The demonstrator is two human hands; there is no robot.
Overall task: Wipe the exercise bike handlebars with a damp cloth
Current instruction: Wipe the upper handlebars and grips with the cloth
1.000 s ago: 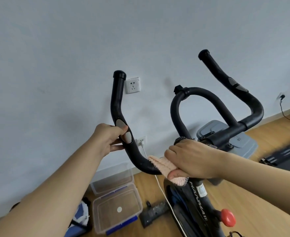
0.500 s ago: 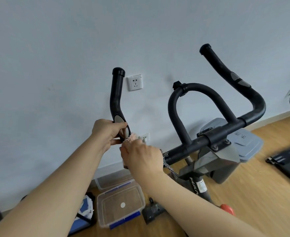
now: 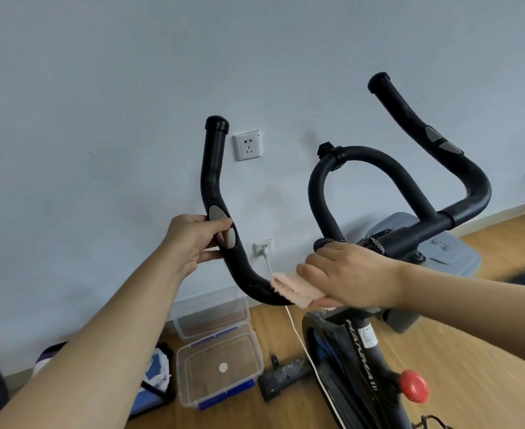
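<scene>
— Where is the cloth sitting right now?
— The pink cloth (image 3: pixel 295 289) is lying wrapped over the low bend of the handlebars (image 3: pixel 372 157), where the left horn (image 3: pixel 213 168) is curving in toward the stem. The right hand (image 3: pixel 351 277) is gripping it, fingers curled over the top and thumb underneath.
— And the other hand?
— The left hand (image 3: pixel 193 239) is clasping the left horn at the silver sensor plates (image 3: pixel 217 213), its thumb lying by the lower plate.
— How much room is there?
— Bare bar is running from the cloth's frayed edge up to the left hand, then on above it to the end cap. The wall is standing behind, with a wall socket (image 3: pixel 248 145) showing just beside the cap. The centre loop is rising right behind the right knuckles. The right horn (image 3: pixel 402 114) is standing well apart, untouched. A white cable (image 3: pixel 298 332) is hanging past the bend, and a clear plastic box (image 3: pixel 221 366) is sitting on the wood floor (image 3: pixel 471 351) below.
— What is different?
— Half a second ago the right hand was holding the cloth up against the left hand's fingers; now it is back down at the bend. The left hand is keeping its place.
</scene>
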